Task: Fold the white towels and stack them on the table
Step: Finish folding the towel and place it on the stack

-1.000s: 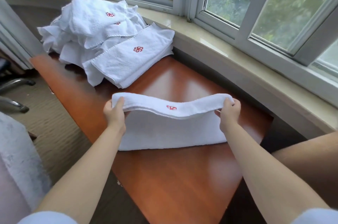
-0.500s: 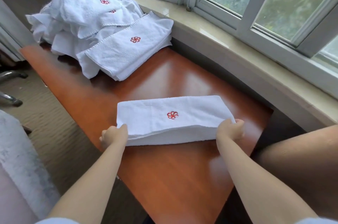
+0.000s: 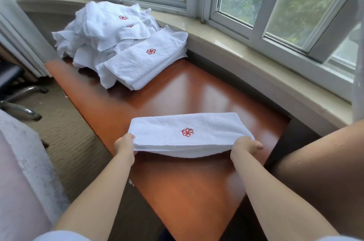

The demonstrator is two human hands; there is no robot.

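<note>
The left hand [image 3: 124, 143] and right hand [image 3: 244, 145] each grasp a near corner of the folded towel [image 3: 189, 134], fingers curled around its edge, lifting that side off the reddish counter [image 3: 177, 95]. Farther back, near the window sill [image 3: 246, 51], lies a pile of towels [image 3: 122, 43].
</note>
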